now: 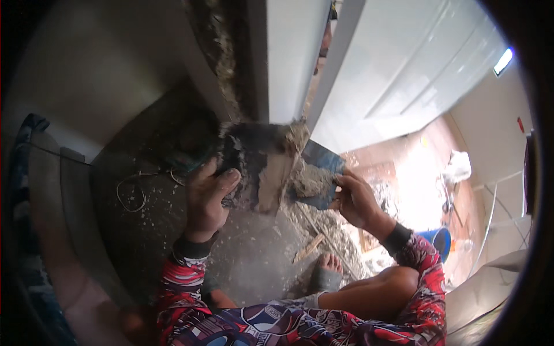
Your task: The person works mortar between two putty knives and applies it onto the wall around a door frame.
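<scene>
My left hand is closed on the near left edge of a dark, flat board, its thumb lying over the top. Grey-brown mortar is smeared across the board. From the other side, my right hand pinches a thin blue sheet by its right edge. A lump of wet mortar sits on that sheet. The two pieces meet in the middle, where more mortar is piled along the edge. Both are held in front of the foot of a white door frame.
A rough, unfilled gap runs up the wall left of the frame; a white panelled door stands right. Rubble and a wood scrap lie by my foot. A thin cable lies left, a blue bucket right.
</scene>
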Action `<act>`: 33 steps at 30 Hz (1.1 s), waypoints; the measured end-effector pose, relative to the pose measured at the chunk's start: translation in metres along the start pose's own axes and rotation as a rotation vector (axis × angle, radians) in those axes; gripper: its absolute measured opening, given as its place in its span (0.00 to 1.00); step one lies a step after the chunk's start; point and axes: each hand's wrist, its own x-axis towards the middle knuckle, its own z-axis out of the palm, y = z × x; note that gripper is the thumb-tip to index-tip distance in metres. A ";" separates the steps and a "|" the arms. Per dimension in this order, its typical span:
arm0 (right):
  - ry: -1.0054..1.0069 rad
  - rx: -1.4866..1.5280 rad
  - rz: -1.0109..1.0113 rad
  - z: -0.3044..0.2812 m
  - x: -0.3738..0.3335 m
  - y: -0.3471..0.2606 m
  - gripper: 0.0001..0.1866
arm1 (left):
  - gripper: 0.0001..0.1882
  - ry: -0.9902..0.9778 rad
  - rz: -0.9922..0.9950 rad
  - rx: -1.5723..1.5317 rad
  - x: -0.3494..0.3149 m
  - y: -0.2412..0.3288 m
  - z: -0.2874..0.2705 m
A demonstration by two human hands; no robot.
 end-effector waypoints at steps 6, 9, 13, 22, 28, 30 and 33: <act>0.018 -0.039 -0.012 -0.008 -0.002 -0.001 0.14 | 0.07 0.562 0.219 0.294 0.053 0.035 0.015; 0.035 -0.048 0.002 0.003 -0.005 -0.005 0.13 | 0.08 0.694 0.390 0.435 0.084 0.029 0.031; 0.022 -0.048 -0.015 -0.012 -0.006 -0.007 0.12 | 0.16 0.756 0.440 0.576 0.106 0.020 0.055; -0.003 0.014 0.006 -0.013 -0.012 -0.010 0.10 | 0.28 0.768 0.360 0.618 0.127 0.009 0.094; 0.113 -0.011 0.003 -0.014 -0.016 -0.009 0.09 | 0.25 0.750 0.364 0.573 0.131 -0.002 0.094; 0.113 -0.022 0.007 -0.003 -0.019 -0.014 0.09 | 0.24 0.740 0.397 0.526 0.128 -0.007 0.091; 0.105 -0.033 -0.001 -0.001 -0.021 -0.012 0.09 | 0.23 0.693 0.392 0.526 0.118 -0.007 0.090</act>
